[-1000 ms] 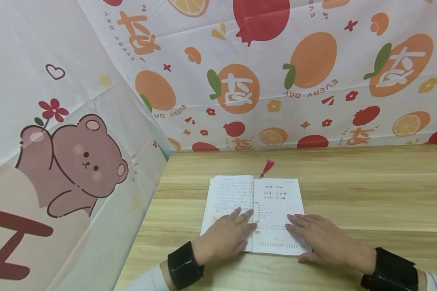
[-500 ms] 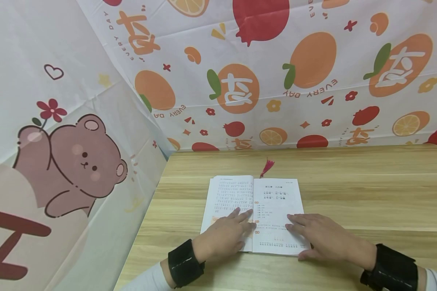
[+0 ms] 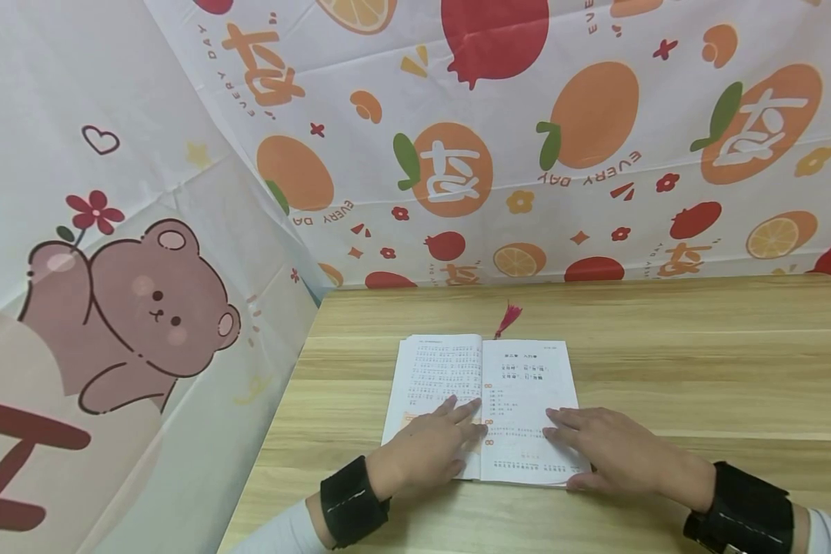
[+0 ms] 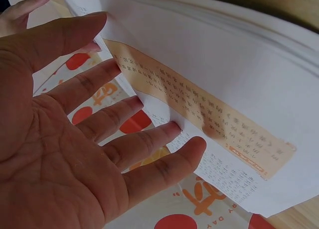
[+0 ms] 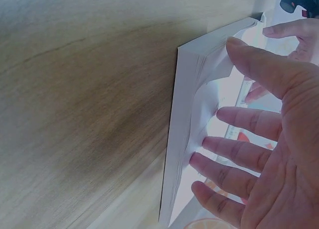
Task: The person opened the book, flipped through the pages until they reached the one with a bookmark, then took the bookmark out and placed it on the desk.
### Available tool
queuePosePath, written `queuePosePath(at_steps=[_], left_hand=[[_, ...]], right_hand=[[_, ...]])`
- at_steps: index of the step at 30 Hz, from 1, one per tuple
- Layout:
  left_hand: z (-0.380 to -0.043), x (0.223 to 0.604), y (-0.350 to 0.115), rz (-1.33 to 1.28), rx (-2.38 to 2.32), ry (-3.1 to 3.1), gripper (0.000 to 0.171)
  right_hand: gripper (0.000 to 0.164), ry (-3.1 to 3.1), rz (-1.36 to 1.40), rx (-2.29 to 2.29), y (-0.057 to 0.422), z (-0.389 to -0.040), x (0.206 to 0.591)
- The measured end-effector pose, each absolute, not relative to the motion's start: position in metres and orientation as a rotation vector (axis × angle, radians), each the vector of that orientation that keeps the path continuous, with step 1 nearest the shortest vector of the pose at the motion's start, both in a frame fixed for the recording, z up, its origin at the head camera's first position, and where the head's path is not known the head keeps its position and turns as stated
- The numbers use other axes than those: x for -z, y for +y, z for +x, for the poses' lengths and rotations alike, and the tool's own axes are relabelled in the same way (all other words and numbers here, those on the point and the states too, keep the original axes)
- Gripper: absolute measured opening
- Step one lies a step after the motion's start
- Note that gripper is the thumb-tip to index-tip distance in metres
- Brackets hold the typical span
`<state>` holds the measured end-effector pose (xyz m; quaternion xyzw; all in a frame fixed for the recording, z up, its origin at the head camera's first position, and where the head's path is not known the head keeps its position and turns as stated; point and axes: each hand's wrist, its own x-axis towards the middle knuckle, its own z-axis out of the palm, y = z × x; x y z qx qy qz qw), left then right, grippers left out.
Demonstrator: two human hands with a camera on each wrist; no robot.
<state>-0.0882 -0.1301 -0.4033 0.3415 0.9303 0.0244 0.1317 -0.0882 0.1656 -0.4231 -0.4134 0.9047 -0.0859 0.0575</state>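
An open book (image 3: pixel 529 408) is carried by the desk (image 3: pixel 699 346) and touched by the left hand (image 3: pixel 429 446) and right hand (image 3: pixel 619 454). Both are spread wide.

White open book (image 3: pixel 529 412) with black print and orange accents; crimson tassel (image 3: pixel 508 318). Yellow-brown wood-grain table (image 3: pixel 706 354). Black wristbands (image 3: pixel 354 502), whitish sleeves (image 3: pixel 284 532). White back cloth (image 3: pixel 519 146) with orange-and-red fruit pattern; pale side cloth (image 3: pixel 138 177) with a brownish-pink bear print (image 3: pixel 159 308).

I can read "EVERY DAY" repeated on the fruit-print backdrop (image 3: pixel 515 142). The book (image 3: pixel 526 404) has Chinese print, too small for me to make out.
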Motion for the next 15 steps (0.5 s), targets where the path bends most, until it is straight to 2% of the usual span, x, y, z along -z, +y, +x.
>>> queuePosePath(at_steps=[11, 15], left_hand=[[-0.087, 0.4039, -0.1294, 0.996, -0.092, 2.699, 0.054], [-0.0865, 0.41, -0.1286, 1.091, -0.08, 2.698, 0.051]], right_hand=[[0.06, 2.731, -1.267, 0.254, 0.164, -0.0879, 0.4217], [0.053, 2.719, -1.295, 0.233, 0.163, -0.0877, 0.4207]])
